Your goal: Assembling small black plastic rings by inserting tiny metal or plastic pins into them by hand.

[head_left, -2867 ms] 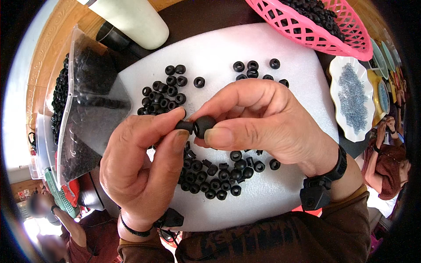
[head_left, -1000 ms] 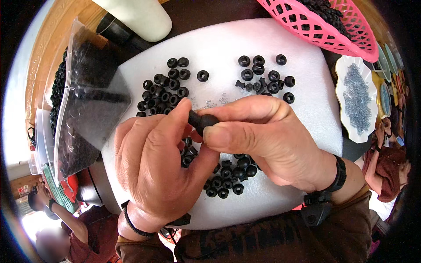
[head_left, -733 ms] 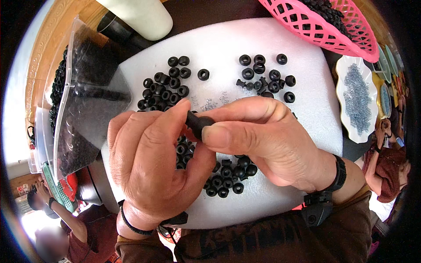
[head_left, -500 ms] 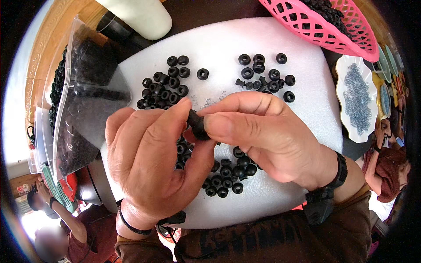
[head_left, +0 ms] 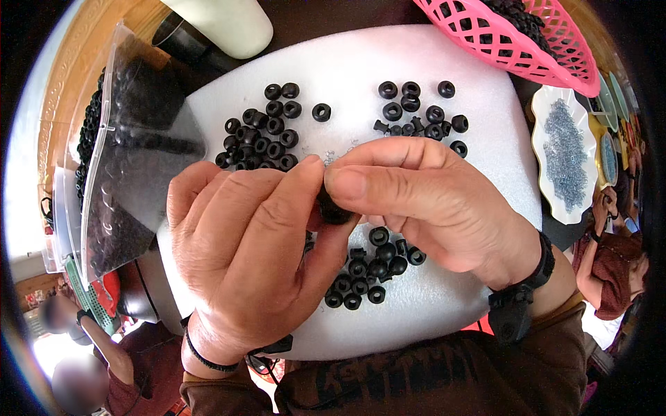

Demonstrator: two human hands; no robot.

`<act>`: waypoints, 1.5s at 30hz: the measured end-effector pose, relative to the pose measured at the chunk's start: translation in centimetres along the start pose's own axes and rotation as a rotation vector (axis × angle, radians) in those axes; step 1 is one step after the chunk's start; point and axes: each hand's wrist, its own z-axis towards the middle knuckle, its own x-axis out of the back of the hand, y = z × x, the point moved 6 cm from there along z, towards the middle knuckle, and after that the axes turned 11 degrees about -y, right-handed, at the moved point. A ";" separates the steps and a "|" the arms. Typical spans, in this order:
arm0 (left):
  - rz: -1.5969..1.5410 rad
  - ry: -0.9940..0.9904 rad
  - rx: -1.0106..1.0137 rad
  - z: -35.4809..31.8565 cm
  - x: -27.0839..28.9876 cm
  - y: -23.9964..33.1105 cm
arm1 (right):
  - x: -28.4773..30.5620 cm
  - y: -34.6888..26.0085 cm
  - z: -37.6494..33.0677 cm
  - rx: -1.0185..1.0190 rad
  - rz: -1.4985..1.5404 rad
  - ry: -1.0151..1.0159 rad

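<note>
My left hand (head_left: 253, 236) and my right hand (head_left: 437, 208) meet over the middle of a white foam sheet (head_left: 451, 312). Between their fingertips is a small black rubber-like piece (head_left: 334, 210), mostly covered by fingers. The left thumb and forefinger grip its sides; the right thumb and forefinger pinch at its upper end. Round black pieces with holes lie in a cluster (head_left: 261, 144) at upper left. A looser group (head_left: 411, 104) sits at upper right, with some spool-shaped ones. Another pile (head_left: 378, 268) shows below my hands, partly hidden. Tiny clear bits (head_left: 330, 153) are scattered just beyond my fingers.
A clear plastic bin (head_left: 149, 156) of dark pieces stands at left. At back right is a pink lattice basket (head_left: 479, 48) with black pieces. A white scalloped dish (head_left: 540, 149) holds small clear bits. A pale cylinder (head_left: 232, 28) lies behind. Other people sit at both sides.
Both hands have shifted slightly right. The black piece has turned, and more of it is covered by my fingers. The piles on the foam look the same.
</note>
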 end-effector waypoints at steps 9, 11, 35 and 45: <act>-0.013 0.028 -0.045 -0.1 0.1 0.1 | -0.1 -0.3 -0.1 0.031 0.028 -0.006; -0.017 0.023 -0.051 -0.1 0.1 0.1 | -0.1 -0.2 -0.1 0.012 0.039 0.007; -0.080 0.053 -0.108 0.0 0.0 -0.1 | -0.6 0.0 -0.1 0.020 0.080 -0.030; -0.114 0.050 -0.078 0.2 -0.1 -0.4 | -0.5 0.3 0.2 0.020 0.139 -0.061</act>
